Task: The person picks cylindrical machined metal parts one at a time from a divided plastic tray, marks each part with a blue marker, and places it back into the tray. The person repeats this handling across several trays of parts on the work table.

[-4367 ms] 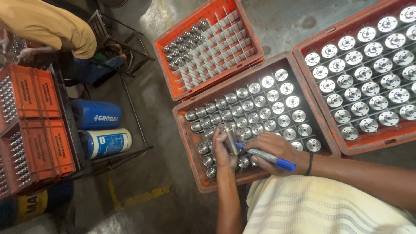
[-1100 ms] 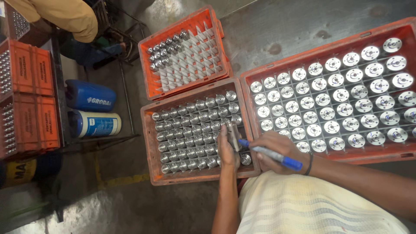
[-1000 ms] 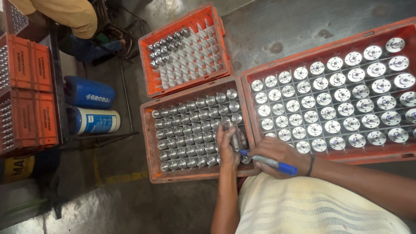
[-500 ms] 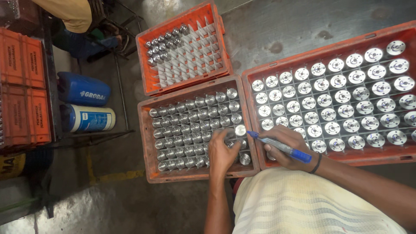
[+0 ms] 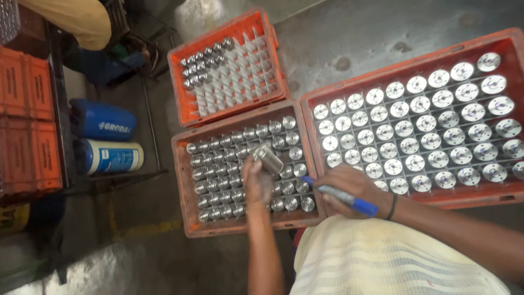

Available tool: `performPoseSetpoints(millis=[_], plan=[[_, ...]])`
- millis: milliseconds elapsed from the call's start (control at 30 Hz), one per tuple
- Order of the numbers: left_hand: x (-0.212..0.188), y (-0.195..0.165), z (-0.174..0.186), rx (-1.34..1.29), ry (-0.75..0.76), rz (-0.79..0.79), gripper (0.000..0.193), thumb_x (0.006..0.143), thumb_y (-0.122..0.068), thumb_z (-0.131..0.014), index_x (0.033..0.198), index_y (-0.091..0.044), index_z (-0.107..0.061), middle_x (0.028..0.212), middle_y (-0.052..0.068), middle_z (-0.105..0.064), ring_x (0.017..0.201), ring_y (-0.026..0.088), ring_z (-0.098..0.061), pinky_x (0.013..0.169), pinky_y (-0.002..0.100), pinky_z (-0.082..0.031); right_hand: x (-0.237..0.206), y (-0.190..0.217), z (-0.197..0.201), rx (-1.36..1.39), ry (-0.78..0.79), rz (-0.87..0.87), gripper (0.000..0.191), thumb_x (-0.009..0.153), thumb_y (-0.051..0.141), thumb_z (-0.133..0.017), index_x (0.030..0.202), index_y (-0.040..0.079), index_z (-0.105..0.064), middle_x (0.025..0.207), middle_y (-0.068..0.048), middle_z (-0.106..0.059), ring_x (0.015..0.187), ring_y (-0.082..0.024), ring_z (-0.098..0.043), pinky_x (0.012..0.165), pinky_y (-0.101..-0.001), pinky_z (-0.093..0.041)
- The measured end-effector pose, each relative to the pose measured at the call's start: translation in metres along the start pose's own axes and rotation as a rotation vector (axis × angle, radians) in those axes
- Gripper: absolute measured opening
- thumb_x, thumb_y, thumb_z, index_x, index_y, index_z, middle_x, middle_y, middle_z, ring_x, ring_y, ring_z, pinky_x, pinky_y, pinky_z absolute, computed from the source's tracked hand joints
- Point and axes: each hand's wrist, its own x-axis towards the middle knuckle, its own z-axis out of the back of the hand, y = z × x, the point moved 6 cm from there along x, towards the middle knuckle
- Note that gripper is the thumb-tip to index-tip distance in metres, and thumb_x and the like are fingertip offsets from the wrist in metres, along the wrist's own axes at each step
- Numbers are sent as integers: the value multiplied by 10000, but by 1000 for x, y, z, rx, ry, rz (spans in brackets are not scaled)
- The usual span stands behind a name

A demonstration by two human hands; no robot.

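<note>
The left hand (image 5: 257, 183) pinches a metal cylinder (image 5: 268, 159) above the middle crate (image 5: 188, 218) (fingertips uppermost); the right hand (image 5: 352, 188) grips a blue marker (image 5: 341, 196).

middle crate (image 5: 188, 180) between two crates, cans (image 5: 106, 139) left

Left hand (image 5: 256, 183) lifts a metal cylinder (image 5: 267, 159) above the middle crate (image 5: 188, 218); right hand (image 5: 352, 188) grips a blue marker (image 5: 341, 195)
</note>
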Motion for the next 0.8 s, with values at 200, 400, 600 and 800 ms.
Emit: performPoseSetpoints(millis=[200,400,600,800], plan=[[-22,60,-33,-109,-173,248,450,1001,-397,-438,1198,-45,-637,941,62,-652,785,144,-611,685,327,-532,8,0,-16,-26,27,98,244,836,70,-695,1076,27,-679,900,-99,-693,772,-236,-647,696,-376,-512],[-26,64,-28,-140,-245,284,362,988,-334,-490,1198,-46,-550,832,47,-625,711,168,-621,641,353,-561,-1,-1,-16,27,17,28,238,829,67,-679,1063,28,-682,880,-100,-689,765,-233,-656,693,-374,-517],[-23,57,-38,-278,-162,270,419,879,-255,-568,1244,-57,-514,832,117,-679,685,207,-683,618,350,-584,-4,-4,-16,67,10,-11,231,839,66,-672,1066,21,-670,888,-109,-697,781,-232,-674,704,-373,-529],[-15,15,-10,948,-213,155,368,902,-272,-640,1174,-24,-655,913,155,-686,761,240,-679,667,382,-540,-5,-13,-12,38,-23,-79,177,904,103,-644,1065,39,-682,864,-86,-711,738,-206,-679,672,-335,-538]])
